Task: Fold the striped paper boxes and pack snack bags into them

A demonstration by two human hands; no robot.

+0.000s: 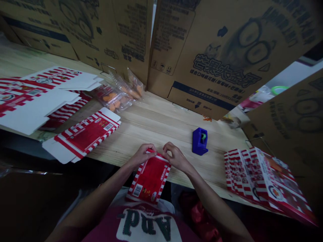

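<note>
A red box with striped white edges [150, 176] leans between my body and the table's front edge, its barcode end towards me. My left hand [145, 155] closes on the box's far left corner, fingers curled over the top end. At the far right corner my right hand [176, 157] has its thumb and fingers bent together against the same end. Whether the end flap is tucked in is hidden by my fingers. A blue tape dispenser [199, 141] stands on the table to the right of my right hand.
Left lie an unfilled red carton [91, 134], flat printed card blanks [30, 101] and clear packs of orange pieces [114, 99]. Several finished-looking striped boxes [259, 178] lean in a row at right. Large brown cartons [176, 80] wall off the table's back.
</note>
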